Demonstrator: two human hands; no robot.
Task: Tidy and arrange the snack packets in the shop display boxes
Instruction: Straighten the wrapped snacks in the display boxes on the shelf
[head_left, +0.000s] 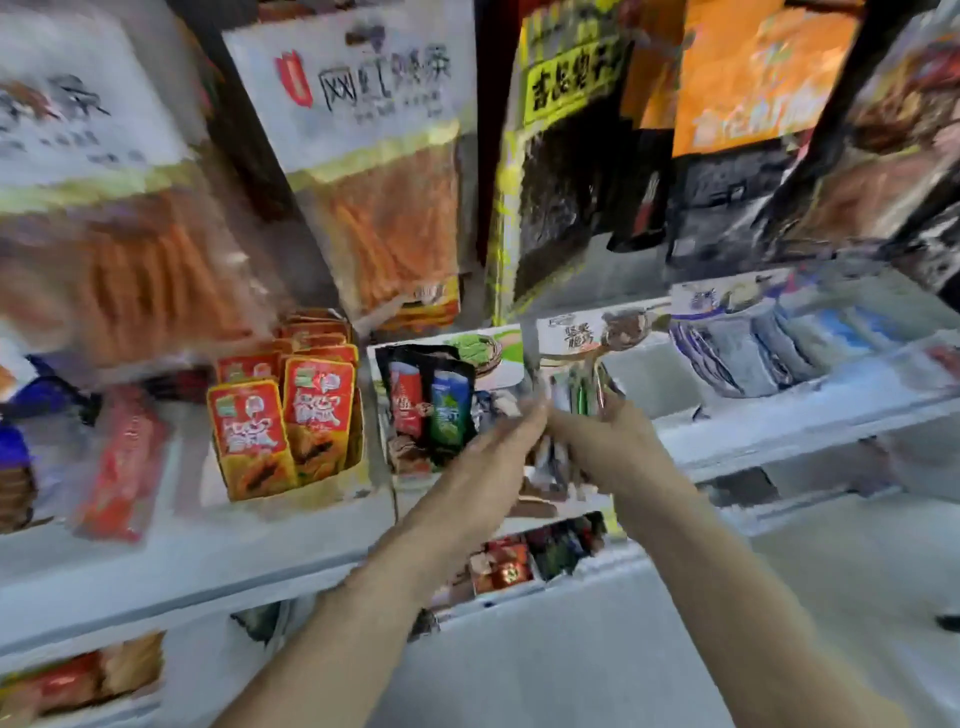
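Both hands reach into a white display box on the middle shelf. My left hand has its fingers extended against a bunch of small snack packets, silver and green, blurred by motion. My right hand grips that bunch from the right side. At the box's left stand a red packet and a green-blue packet, upright. More dark packets lie low in the box under my hands.
A box of red-orange packets stands to the left. A box of blue-white packets sits to the right. Large bags hang above. A lower shelf holds mixed packets. The white shelf edge runs across.
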